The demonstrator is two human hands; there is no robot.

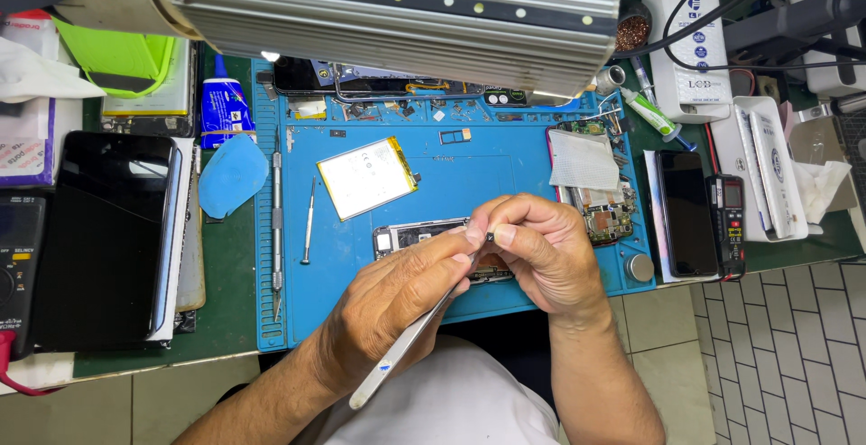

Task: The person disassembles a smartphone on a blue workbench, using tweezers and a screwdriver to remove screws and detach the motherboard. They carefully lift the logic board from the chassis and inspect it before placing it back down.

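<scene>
Hands meet over the near edge of a blue work mat (451, 174). The left hand (397, 296) pinches a pair of metal tweezers (406, 341), fingers closed around the shaft; the tips run up under the thumb and vanish between the two hands, so what they touch cannot be made out. The right hand (541, 247) has thumb and forefinger pressed together on a tiny dark part (490, 237), too small to identify. Directly beneath the hands lies an opened phone frame (419, 234), mostly covered by the knuckles, with only its left end showing. Farther up the mat sits a flat battery (365, 176) with a yellow edge, and a thin screwdriver (308, 221) lies just left of it. A circuit board (612, 215) shows to the right of the right hand, partly under a white cloth (582, 158). A ribbed grey lamp housing (397, 8) blocks the back of the bench and is cut off at the top.
</scene>
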